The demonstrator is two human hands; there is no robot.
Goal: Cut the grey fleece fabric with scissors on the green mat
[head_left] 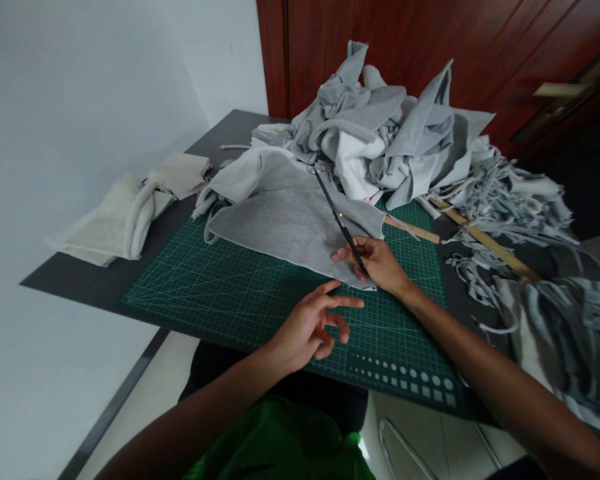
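While right hand [373, 263] grips black scissors [347, 235] over grey cloth [285, 213], left hand [313, 327] spreads fingers above mat [205, 287].

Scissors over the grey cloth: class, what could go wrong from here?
The tips of the scissors, held in the right hand, point towards the fabric heap and might nick or snag it. The left hand is open, not gripping the grey cloth, so the cloth could shift. The wooden strip at the cloth's edge might get in the way.
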